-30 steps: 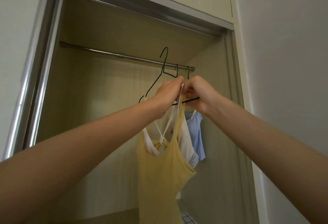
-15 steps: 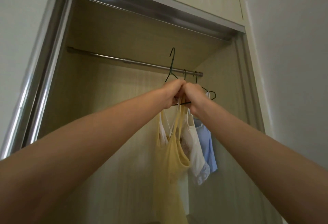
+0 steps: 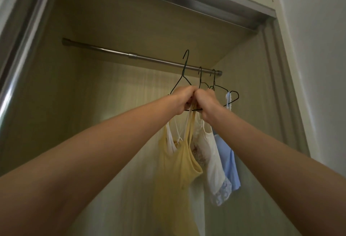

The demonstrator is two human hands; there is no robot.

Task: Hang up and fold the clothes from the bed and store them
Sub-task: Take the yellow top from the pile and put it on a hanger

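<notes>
Hanger (image 3: pixel 184 71) hook now higher, near rail (image 3: pixel 149 60); both hands (image 3: pixel 194 101) gripping it, yellow camisole (image 3: pixel 176 170) beside hung tops (image 3: pixel 222 161).

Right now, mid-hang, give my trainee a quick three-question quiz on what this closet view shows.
1. True or false: the hook of the hanger in the hands is already over the rail.
2. Which garment hangs from that hanger? A) yellow camisole B) blue top C) white lace top
3. Fill in: the left hand and right hand meet at the hanger's ____ bar.

Key: 1 false, its hook stands free, not over the rail. 2 A. 3 bottom.
</notes>
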